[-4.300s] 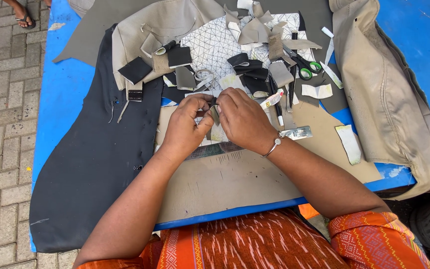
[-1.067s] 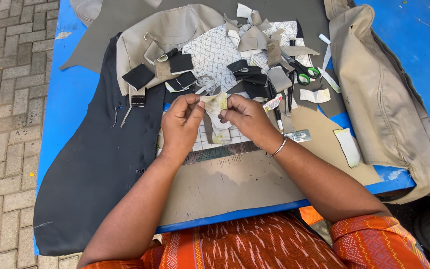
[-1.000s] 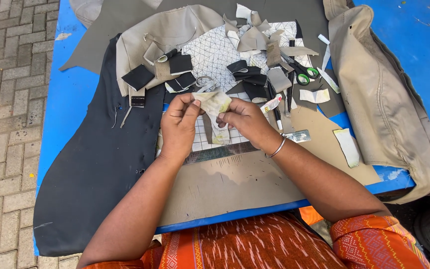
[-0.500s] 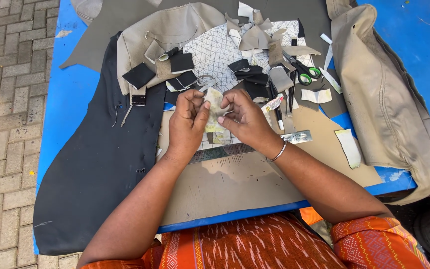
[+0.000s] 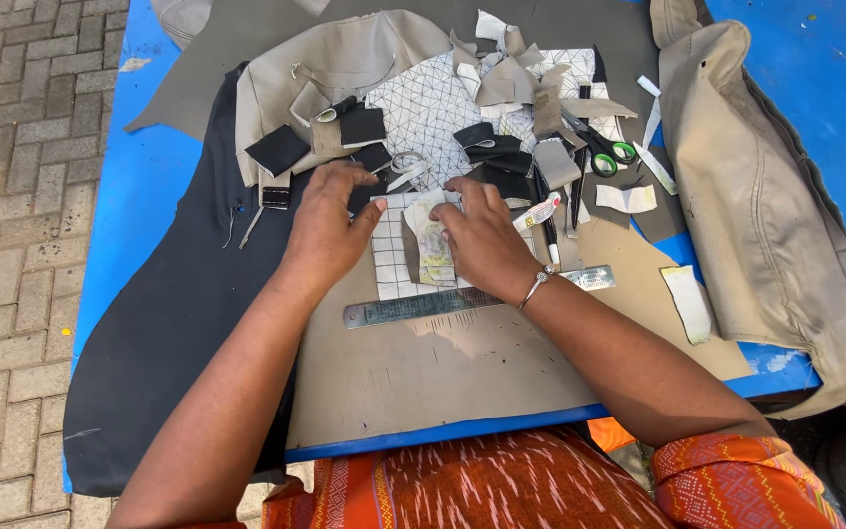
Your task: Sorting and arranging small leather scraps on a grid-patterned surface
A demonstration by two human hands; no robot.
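Note:
A small folded beige piece [image 5: 431, 243] with a pale printed patch lies on a white gridded sheet [image 5: 388, 257]. My right hand [image 5: 487, 235] presses down on it with curled fingers; a thin bracelet is on the wrist. To its left, my left hand [image 5: 330, 227] is spread flat with nothing in it. Its fingertips reach a black scrap [image 5: 372, 160] at the sheet's upper edge. A metal ruler [image 5: 413, 308] lies just below both hands on the brown board [image 5: 462, 377].
Black and beige offcuts [image 5: 501, 83] are heaped on quilted white fabric [image 5: 433, 108] beyond the hands. Green-handled scissors [image 5: 607, 152] lie at the right of the heap. A beige seat cover [image 5: 766, 216] fills the right side, black fabric [image 5: 168, 323] the left, over a blue table [image 5: 139, 216].
Both hands held the beige piece raised; now it rests on the gridded sheet. My left hand has let go and moved left, and my right hand presses the piece down.

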